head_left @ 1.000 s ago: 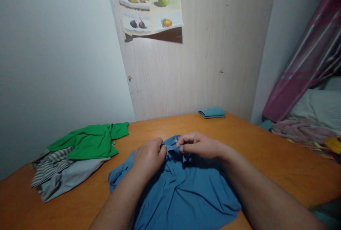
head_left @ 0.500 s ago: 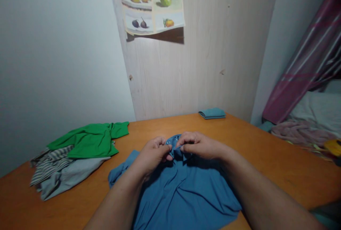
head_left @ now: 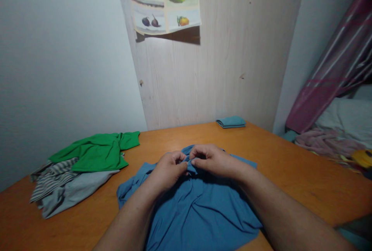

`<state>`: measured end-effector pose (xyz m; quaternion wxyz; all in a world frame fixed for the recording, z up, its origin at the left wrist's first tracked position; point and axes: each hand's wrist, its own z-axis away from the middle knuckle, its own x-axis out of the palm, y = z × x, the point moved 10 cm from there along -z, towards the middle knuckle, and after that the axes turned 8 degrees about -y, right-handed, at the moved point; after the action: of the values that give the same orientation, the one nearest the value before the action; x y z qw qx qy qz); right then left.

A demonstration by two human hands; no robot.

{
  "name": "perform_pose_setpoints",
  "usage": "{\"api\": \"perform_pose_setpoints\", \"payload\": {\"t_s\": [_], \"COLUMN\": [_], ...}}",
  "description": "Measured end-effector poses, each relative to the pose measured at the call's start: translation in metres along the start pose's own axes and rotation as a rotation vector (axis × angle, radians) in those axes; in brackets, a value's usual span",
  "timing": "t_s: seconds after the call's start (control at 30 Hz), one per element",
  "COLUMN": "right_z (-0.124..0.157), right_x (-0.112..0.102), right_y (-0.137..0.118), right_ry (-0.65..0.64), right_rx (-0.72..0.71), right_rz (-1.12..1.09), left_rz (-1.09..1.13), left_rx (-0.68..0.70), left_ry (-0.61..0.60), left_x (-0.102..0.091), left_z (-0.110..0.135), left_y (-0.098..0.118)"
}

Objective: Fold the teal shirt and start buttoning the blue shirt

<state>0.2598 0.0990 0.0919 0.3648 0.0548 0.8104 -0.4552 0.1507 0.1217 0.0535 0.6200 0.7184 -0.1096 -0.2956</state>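
Observation:
A blue shirt (head_left: 200, 208) lies spread on the table with its collar end away from me and creases across its front. My left hand (head_left: 171, 167) pinches the cloth near the collar, thumb and fingers closed. Right beside it, my right hand (head_left: 210, 160) pinches the same part of the shirt between thumb and forefinger. The fingertips of both hands nearly meet there. They hide most of the collar and whatever small detail they hold.
On the orange table (head_left: 279, 173), a green shirt (head_left: 99, 152) lies over striped and grey clothes (head_left: 72, 196) at left. A folded teal cloth (head_left: 231, 122) sits at the back edge. A fruit poster (head_left: 165, 4) hangs on the wall; a pink curtain (head_left: 322, 76) hangs at right.
The hands have closed in around the collar, which shows less than before. More of the shirt's right shoulder now shows behind my right hand. The view has shifted slightly.

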Motion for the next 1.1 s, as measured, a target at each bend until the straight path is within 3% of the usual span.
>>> {"api": "perform_pose_setpoints", "payload": {"t_s": [0.17,0.4,0.7,1.1], "right_z": [-0.002,-0.001,-0.002,0.0], "right_x": [-0.011,-0.012,-0.006,0.0], "right_y": [0.002,0.009,0.018,0.019], "right_ry": [0.09,0.165,0.113,-0.046], "right_rx": [-0.018,0.034,0.171,0.128], "right_rz": [0.022,-0.102,-0.186,-0.209], "left_rz": [0.117,0.045,-0.022,-0.026], "left_rx": [0.006,-0.004,0.017,0.021], "left_ry": [0.008,-0.022,-0.09,-0.172], "left_x": [0.001,0.002,0.007,0.012], "left_z": [0.002,0.005,0.004,0.005], "left_y": [0.005,0.011,0.012,0.009]}}
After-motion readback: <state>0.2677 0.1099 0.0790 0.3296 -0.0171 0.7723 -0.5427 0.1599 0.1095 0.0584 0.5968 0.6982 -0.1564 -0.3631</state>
